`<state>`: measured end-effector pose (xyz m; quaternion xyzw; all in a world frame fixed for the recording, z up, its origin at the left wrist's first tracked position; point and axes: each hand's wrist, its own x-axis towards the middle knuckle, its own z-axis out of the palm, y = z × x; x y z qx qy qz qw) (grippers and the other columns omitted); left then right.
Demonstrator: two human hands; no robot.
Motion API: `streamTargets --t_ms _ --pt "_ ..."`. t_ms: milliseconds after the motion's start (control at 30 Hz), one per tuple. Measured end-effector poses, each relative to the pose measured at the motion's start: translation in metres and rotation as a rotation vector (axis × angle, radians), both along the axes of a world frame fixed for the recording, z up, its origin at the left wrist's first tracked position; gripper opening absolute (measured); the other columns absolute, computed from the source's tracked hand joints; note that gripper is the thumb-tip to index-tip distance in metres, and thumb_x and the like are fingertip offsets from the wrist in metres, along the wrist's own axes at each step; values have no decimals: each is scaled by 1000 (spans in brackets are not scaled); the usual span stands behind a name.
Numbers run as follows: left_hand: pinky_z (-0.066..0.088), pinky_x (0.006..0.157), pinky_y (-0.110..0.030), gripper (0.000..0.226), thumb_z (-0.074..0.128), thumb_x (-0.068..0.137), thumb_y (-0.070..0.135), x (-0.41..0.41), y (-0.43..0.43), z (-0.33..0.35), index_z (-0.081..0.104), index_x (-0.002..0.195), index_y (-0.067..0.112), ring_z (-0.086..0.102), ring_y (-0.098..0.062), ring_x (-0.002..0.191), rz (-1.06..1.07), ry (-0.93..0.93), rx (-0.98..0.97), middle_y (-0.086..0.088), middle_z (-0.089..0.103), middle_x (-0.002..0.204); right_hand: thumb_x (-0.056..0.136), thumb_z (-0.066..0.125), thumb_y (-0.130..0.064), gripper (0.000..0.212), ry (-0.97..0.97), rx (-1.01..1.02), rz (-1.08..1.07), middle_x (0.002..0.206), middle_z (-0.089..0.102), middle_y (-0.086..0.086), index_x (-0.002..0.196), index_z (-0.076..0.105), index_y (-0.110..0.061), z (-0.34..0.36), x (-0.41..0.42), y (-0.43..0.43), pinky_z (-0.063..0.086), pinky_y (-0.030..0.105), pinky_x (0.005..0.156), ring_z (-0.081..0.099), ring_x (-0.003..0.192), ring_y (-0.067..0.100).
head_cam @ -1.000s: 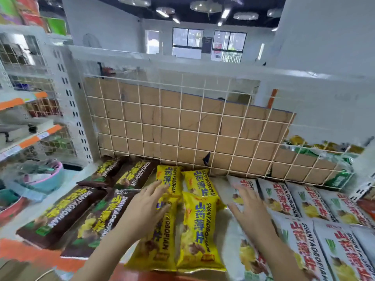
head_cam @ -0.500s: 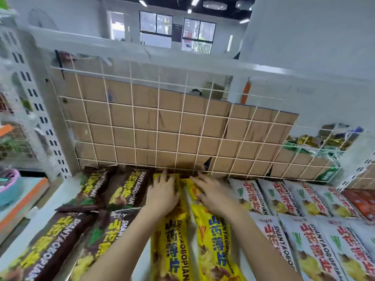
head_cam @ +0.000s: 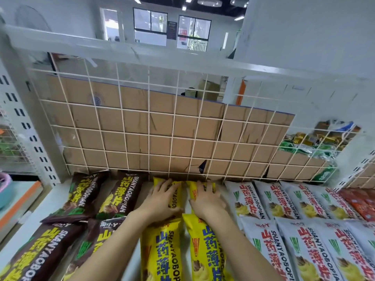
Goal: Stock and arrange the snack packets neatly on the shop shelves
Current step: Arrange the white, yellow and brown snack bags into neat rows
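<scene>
Head view, the only one we have: our left hand (head_cam: 162, 199) and right hand (head_cam: 207, 199) lie side by side on the back yellow packets (head_cam: 176, 194), fingers straight and flat, pressing, not gripping; those two packets sit at the rear of the shelf (head_cam: 58, 191), tops touching the foot of the wire grid (head_cam: 172, 128) w/ cardboard (head_cam: 132, 122) behind it. The front yellow packets (head_cam: 162, 250) lie just below our wrists, overlapping the back pair's lower ends.

Risks as we judge them:
- push too hard fwd and the glossy film could buckle against the grid, or a corner poke through a gap; the chips inside prob. crush under flat palms;
- uneven pressure btw the hands may skew one packet, so it rides onto the brown packets (head_cam: 121, 195) at left or the white packets (head_cam: 249, 199) at right, both just beside;
- our forearms cross low over the front row; drawing back carelessly could drag those packets toward the shelf edge, which is out of frame, so we can't tell how much room is left.
</scene>
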<state>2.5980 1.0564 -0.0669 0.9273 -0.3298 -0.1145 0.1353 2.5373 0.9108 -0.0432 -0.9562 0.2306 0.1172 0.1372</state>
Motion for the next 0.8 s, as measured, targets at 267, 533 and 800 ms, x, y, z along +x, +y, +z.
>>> streamTargets --t_ms 267,533,800 --pt "14 114 -34 58 36 98 45 -7 -23 0 15 149 32 3 -16 145 94 -74 -68 5 6 158 96 33 -48 68 -64 -54 -73 156 -6 9 149 -3 -24 -3 6 8 32 52 102 7 139 41" --pt "-3 116 -34 81 -11 77 54 0 -14 -3 13 150 27 -7 -13 145 16 -212 -22 4 4 159 97 33 -45 58 -178 54 124 157 -7 -2 149 10 -29 -3 -3 -15 15 54 112 -7 144 27" --pt "3 115 -29 99 -9 61 63 7 -12 -9 11 150 27 0 -14 145 -74 -138 -21 4 3 159 94 35 -41 65 -151 -55 275 158 -1 0 149 6 -24 -10 -7 -14 15 50 112 -8 144 26"
